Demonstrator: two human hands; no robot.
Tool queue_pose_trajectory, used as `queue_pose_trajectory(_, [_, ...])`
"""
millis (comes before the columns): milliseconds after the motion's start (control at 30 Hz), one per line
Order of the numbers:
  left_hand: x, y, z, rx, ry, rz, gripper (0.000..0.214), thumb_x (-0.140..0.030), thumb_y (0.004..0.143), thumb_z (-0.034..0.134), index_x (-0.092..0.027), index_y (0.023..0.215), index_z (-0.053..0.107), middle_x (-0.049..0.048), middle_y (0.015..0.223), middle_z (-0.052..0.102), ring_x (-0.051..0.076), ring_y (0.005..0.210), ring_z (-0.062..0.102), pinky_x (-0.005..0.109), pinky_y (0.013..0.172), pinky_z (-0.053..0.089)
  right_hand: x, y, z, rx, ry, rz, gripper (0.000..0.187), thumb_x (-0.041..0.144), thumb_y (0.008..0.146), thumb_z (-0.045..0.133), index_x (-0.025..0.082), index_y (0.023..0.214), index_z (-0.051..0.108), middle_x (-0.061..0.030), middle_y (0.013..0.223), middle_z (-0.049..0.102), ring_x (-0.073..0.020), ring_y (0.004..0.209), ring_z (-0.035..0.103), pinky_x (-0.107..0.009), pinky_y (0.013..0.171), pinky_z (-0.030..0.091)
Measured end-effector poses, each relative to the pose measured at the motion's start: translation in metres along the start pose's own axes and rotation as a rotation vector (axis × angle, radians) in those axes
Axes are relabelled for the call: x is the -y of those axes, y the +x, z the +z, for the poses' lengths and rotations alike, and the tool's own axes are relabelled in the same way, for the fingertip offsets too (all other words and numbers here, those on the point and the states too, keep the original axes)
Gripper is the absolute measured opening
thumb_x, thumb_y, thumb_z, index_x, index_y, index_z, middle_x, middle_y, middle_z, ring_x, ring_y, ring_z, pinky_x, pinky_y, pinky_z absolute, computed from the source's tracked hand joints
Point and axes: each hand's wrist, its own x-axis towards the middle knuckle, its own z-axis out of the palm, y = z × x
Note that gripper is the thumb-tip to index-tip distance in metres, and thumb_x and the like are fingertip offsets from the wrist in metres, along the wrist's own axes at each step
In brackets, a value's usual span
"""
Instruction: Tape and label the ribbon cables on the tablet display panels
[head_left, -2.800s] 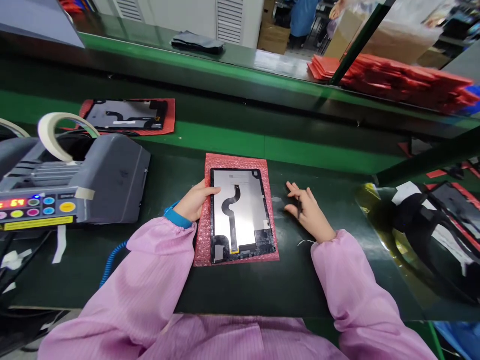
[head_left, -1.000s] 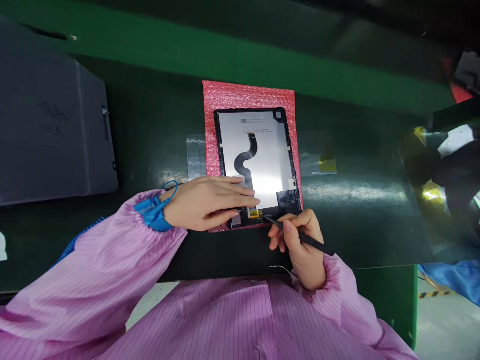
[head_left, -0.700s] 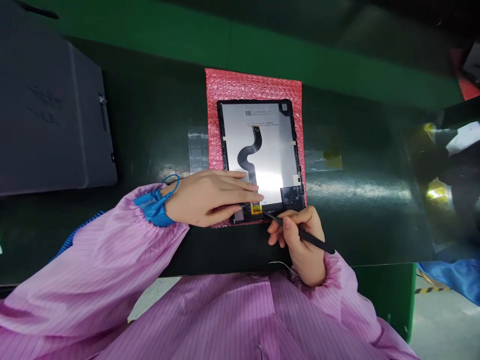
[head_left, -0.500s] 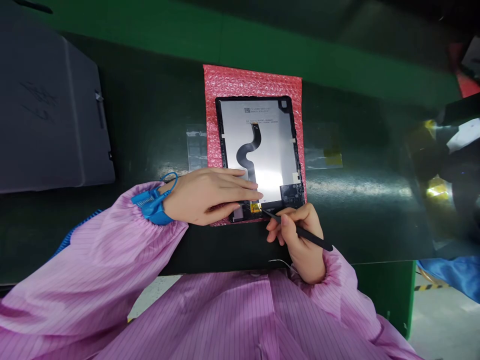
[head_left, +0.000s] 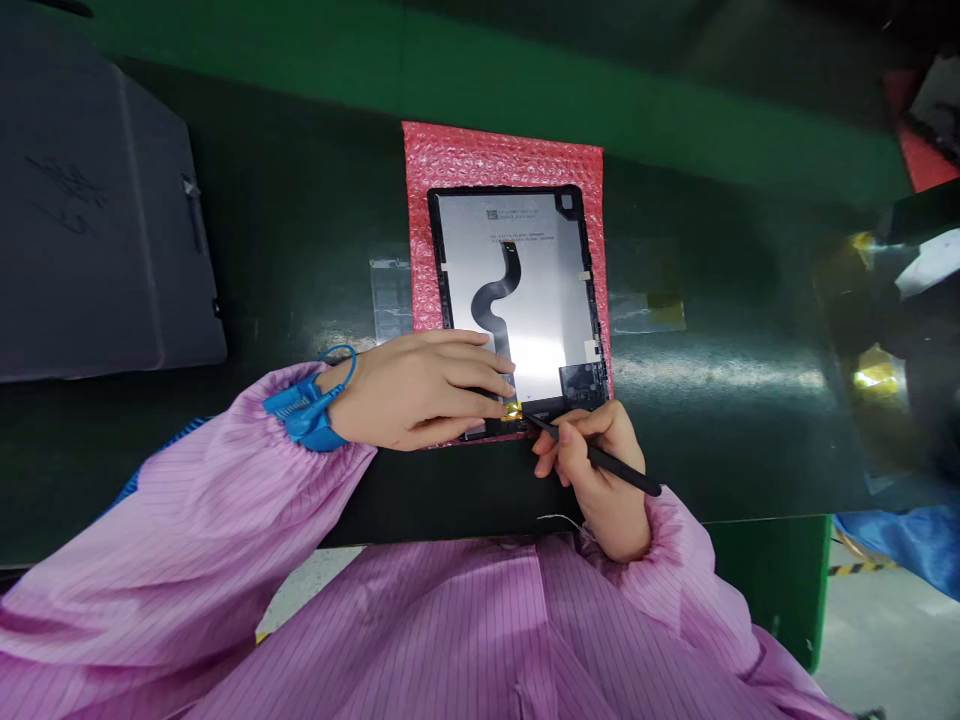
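Note:
A tablet screen panel (head_left: 544, 290) in a black frame lies with its silvery back up on a red bubble-wrap sheet (head_left: 502, 150). A wavy black flex cable (head_left: 487, 300) runs down its back towards a small yellow tape piece (head_left: 514, 410) at the near edge. My left hand (head_left: 427, 388) lies flat over the lower left of the panel, fingers stretched out, fingertips on the cable and beside the yellow tape. Between the thumb and fingers of my right hand (head_left: 600, 460) are black tweezers (head_left: 619, 468), their tips close to the tape. Whether the tips touch it I cannot tell.
A large dark grey case (head_left: 97, 220) stands on the left of the dark green table (head_left: 300, 270). Clear plastic pieces (head_left: 391, 300) lie on either side of the bubble wrap. Yellow-taped items (head_left: 877, 370) are at the right. A blue wrist strap (head_left: 311, 410) circles my left wrist.
The fingers of my left hand have shifted slightly down and cover more of the yellow tape. The tweezers in my right hand have barely moved. The view has shifted a little.

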Motion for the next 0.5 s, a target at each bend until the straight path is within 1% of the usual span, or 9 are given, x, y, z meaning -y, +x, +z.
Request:
queue_pose_trajectory(67, [0.000, -0.002, 0.001, 0.009, 0.160, 0.083, 0.031, -0.023, 0.104, 0.052, -0.025, 0.116, 0.080, 0.0060, 0.130, 0.077, 0.026, 0.136, 0.064, 0.046, 0.128, 0.036, 0.001, 0.000, 0.000, -0.036, 0.003, 0.007, 0.025, 0.032, 0.103, 0.064, 0.025, 0.087, 0.047, 0.0047, 0.075, 0.071, -0.0094, 0.050, 0.063, -0.023, 0.046, 0.047])
queue_pose_trajectory(133, [-0.001, -0.002, 0.004, 0.007, 0.295, 0.142, 0.031, -0.026, 0.107, 0.050, -0.023, 0.120, 0.078, 0.0066, 0.129, 0.078, 0.026, 0.135, 0.064, 0.046, 0.128, 0.035, 0.003, 0.000, 0.001, -0.105, 0.046, 0.014, 0.024, 0.034, 0.105, 0.062, 0.025, 0.088, 0.047, 0.0050, 0.075, 0.071, -0.0086, 0.049, 0.063, -0.020, 0.042, 0.043])
queue_pose_trajectory(200, [-0.002, -0.001, 0.009, 0.011, 0.383, 0.156, 0.032, -0.030, 0.109, 0.048, -0.025, 0.126, 0.075, 0.0043, 0.126, 0.078, 0.025, 0.132, 0.065, 0.047, 0.128, 0.034, 0.003, 0.001, 0.000, -0.173, 0.114, 0.015, 0.023, 0.036, 0.106, 0.059, 0.026, 0.089, 0.046, 0.0057, 0.075, 0.070, -0.0080, 0.048, 0.062, -0.018, 0.039, 0.041])
queue_pose_trajectory(300, [-0.005, 0.001, 0.019, 0.008, 0.459, 0.125, 0.034, -0.031, 0.110, 0.046, -0.026, 0.134, 0.070, 0.0032, 0.122, 0.079, 0.025, 0.130, 0.065, 0.049, 0.129, 0.033, 0.003, 0.002, -0.001, -0.196, 0.188, 0.007, 0.022, 0.036, 0.107, 0.056, 0.026, 0.090, 0.047, 0.0068, 0.074, 0.071, -0.0070, 0.047, 0.060, -0.016, 0.039, 0.040])
queue_pose_trajectory(367, [-0.010, -0.002, 0.025, -0.026, 0.461, 0.094, 0.036, -0.031, 0.110, 0.046, -0.023, 0.140, 0.066, 0.0061, 0.126, 0.077, 0.026, 0.134, 0.062, 0.050, 0.129, 0.034, 0.002, 0.003, -0.001, -0.187, 0.212, -0.002, 0.023, 0.036, 0.107, 0.057, 0.025, 0.089, 0.047, 0.0069, 0.074, 0.071, -0.0065, 0.046, 0.059, -0.015, 0.039, 0.040])
queue_pose_trajectory(400, [-0.014, -0.007, 0.027, -0.055, 0.431, 0.072, 0.038, -0.031, 0.110, 0.047, -0.022, 0.144, 0.063, 0.0080, 0.132, 0.074, 0.027, 0.139, 0.059, 0.050, 0.129, 0.035, 0.002, 0.003, -0.002, -0.184, 0.221, -0.006, 0.023, 0.036, 0.107, 0.057, 0.025, 0.089, 0.048, 0.0068, 0.074, 0.071, -0.0062, 0.046, 0.059, -0.015, 0.039, 0.040])
queue_pose_trajectory(467, [-0.021, -0.025, 0.028, -0.146, 0.302, -0.011, 0.044, -0.033, 0.110, 0.048, -0.022, 0.153, 0.053, 0.0112, 0.149, 0.064, 0.029, 0.149, 0.050, 0.048, 0.127, 0.039, 0.002, 0.004, -0.002, -0.184, 0.241, -0.012, 0.024, 0.036, 0.107, 0.058, 0.025, 0.088, 0.048, 0.0067, 0.073, 0.071, -0.0060, 0.046, 0.059, -0.014, 0.039, 0.040])
queue_pose_trajectory(500, [-0.024, -0.039, 0.027, -0.218, 0.199, -0.071, 0.048, -0.036, 0.111, 0.048, -0.024, 0.157, 0.048, 0.0119, 0.154, 0.059, 0.030, 0.150, 0.049, 0.047, 0.125, 0.043, 0.002, 0.004, -0.003, -0.184, 0.250, -0.011, 0.023, 0.036, 0.107, 0.058, 0.025, 0.089, 0.048, 0.0067, 0.073, 0.071, -0.0060, 0.046, 0.059, -0.014, 0.039, 0.040])
